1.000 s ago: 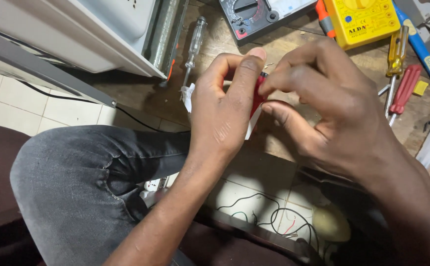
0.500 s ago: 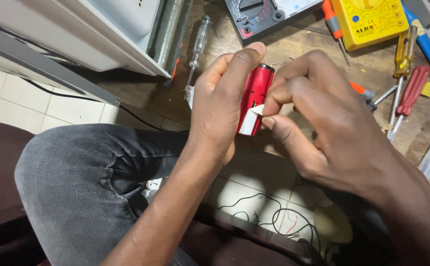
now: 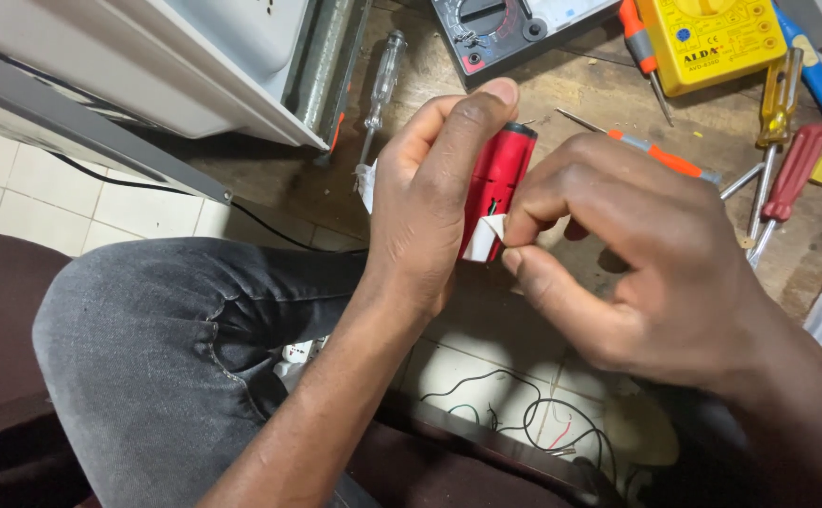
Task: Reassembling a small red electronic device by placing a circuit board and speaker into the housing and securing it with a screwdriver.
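While the left hand (image 3: 430, 202) wraps its fingers around a red cylindrical cell (image 3: 499, 179), the cell stands nearly upright at the centre of the view, its dark cap tilted toward one o'clock. Glossy red sleeve, small dark mark midway, and a white paper tab (image 3: 482, 237) at its lower end. The right hand (image 3: 637, 273) pinches that tab between thumb and forefinger. At two o'clock lies an orange-handled screwdriver (image 3: 660, 153) on the wooden bench (image 3: 580, 89).

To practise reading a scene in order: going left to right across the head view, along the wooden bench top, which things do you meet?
Clear-handled screwdriver → left hand → red cylindrical cell → right hand → red-handled screwdriver.
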